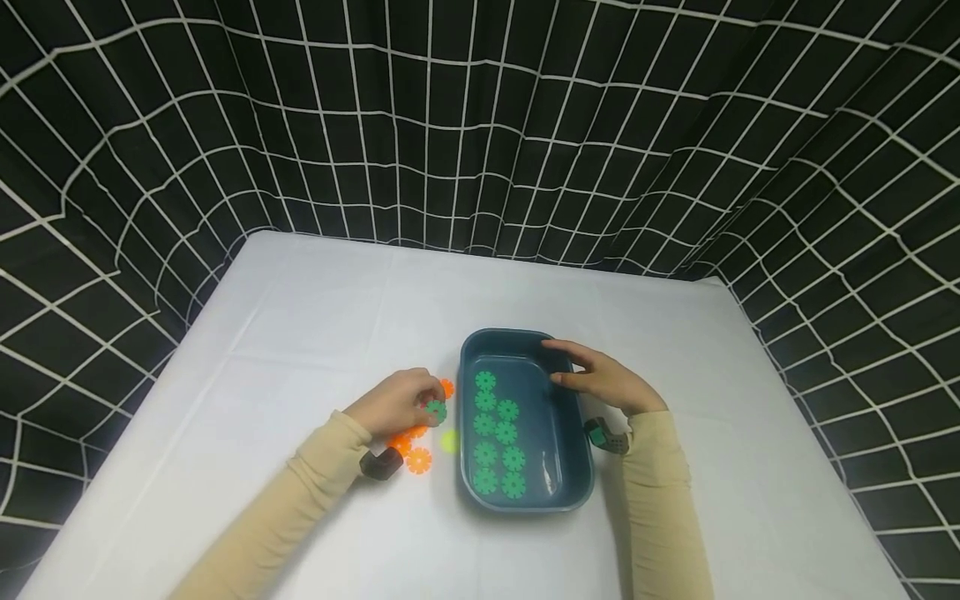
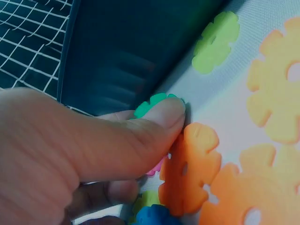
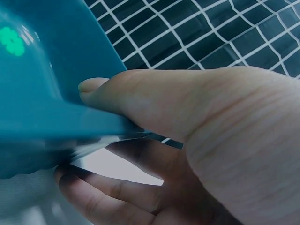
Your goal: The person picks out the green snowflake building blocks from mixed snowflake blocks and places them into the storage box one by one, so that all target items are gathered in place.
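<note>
Both hands grip: left hand (image 1: 397,403) pinches green gear (image 1: 437,409); right hand (image 1: 603,380) clasps lengthwise tub (image 1: 570,433).

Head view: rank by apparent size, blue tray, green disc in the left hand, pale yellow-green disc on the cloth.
1. Blue tray, by far the largest.
2. Green disc pinched in the left hand and the pale yellow-green disc: about alike; fingers hide part of the green one, so no ranking.

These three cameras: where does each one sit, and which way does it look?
Head: worn high, looking forward and down at table, tray, both hands and sleeves.
Left wrist: close behind left hand, whose thumb pinches a green disc among orange discs.
Right wrist: beside right hand, gripping the tray's rim.
Shared: the tray shows in all three.
</note>
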Demonstrator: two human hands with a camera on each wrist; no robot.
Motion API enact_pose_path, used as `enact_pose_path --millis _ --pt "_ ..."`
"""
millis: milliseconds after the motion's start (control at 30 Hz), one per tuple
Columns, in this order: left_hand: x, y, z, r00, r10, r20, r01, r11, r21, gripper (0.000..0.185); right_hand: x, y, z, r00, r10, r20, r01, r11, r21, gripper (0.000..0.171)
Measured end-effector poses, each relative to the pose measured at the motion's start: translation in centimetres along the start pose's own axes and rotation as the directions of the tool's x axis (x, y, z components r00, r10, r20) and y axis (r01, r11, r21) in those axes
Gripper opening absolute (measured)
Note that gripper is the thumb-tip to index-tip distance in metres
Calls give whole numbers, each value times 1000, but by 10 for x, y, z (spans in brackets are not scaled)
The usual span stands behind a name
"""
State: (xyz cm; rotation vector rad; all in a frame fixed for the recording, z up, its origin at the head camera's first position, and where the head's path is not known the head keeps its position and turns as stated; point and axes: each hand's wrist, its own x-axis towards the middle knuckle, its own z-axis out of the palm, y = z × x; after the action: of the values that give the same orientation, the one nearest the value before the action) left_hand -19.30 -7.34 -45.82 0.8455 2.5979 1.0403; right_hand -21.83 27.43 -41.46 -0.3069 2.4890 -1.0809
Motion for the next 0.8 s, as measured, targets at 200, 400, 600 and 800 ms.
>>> enact_pose_path --millis 200,400,600,800 --pt "4 -3 -9 998 -53 -33 47 985 -168 14 -1 0 -1 1000 13 -3 -13 1000 9 53" --pt "20 12 -39 992 -77 -100 48 962 -267 11 1 2 0 1000 19 0 -19 1000 21 52" --pt "56 33 -58 996 -39 -81 17 967 -255 20 0 2 1 999 38 -3 -38 999 8 52" --pt "92 55 -48 993 69 96 -57 990 -128 20 1 1 0 999 46 -1 -46 999 -4 52"
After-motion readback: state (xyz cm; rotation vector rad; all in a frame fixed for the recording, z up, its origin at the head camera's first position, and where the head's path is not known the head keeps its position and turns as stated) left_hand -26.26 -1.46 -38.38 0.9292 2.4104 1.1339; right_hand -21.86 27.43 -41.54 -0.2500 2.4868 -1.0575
